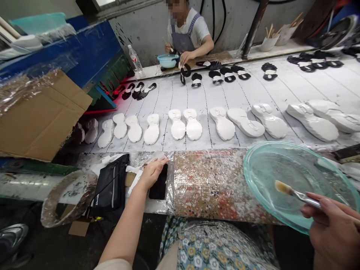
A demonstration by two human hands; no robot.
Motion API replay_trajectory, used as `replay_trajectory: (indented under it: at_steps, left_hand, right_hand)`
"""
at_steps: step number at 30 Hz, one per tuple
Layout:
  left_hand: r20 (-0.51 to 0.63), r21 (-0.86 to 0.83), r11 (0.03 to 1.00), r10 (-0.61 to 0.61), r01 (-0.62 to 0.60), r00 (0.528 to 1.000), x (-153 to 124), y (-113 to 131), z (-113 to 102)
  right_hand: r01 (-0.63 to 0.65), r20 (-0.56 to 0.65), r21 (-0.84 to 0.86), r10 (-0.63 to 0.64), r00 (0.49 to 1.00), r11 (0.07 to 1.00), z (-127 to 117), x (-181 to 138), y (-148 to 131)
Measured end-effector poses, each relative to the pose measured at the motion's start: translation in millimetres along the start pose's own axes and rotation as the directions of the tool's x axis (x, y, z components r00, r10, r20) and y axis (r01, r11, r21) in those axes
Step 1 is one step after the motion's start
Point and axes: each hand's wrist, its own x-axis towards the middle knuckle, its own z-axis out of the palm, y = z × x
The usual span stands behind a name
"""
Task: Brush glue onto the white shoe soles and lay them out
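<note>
The brush [298, 195] is gripped in the right hand [333, 234], with the handle wrapped by the fingers and the pale bristles held just above a teal glass plate [284, 159], where any drips would best be caught. A steady, low hold suits this. The brush's long axis runs diagonally, its bristle tip pointing up and left across the plate and its handle passing toward the lower right. The left hand [152, 174] is laid open and unclenched on clear plastic at the end of a black phone [159, 185]. Beyond, white shoe soles [222, 123] lie in a row on the table [174, 97], with black sole pieces [216, 77] farther off. At the far end, a blue bowl [168, 60] is reached by a co-worker's hand [185, 57].
</note>
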Motion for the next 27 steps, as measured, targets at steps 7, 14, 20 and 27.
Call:
replay_trajectory:
  at_steps: [7,14,20,27]
  left_hand:
    - [-0.001,0.069,0.997,0.042,-0.042,0.999,-3.5,-6.0,3.9]
    - [-0.001,0.102,0.994,0.045,-0.044,0.999,-5.0,-9.5,4.8]
    - [0.006,0.098,0.994,0.04,-0.04,0.999,-5.3,-7.0,2.6]
    - [-0.027,0.093,0.995,0.044,-0.041,0.999,-7.5,-12.6,-0.4]
  right_hand:
    - [-0.014,0.03,-0.043,0.015,0.999,0.999,0.3,-0.5,-3.8]
    - [0.05,0.03,-0.035,-0.049,0.998,0.998,-4.1,2.6,8.4]
    - [0.04,0.001,-0.015,-0.04,0.999,0.999,-5.5,5.0,11.1]
    - [0.024,0.034,-0.019,-0.023,0.999,1.0,-1.7,-1.3,3.7]
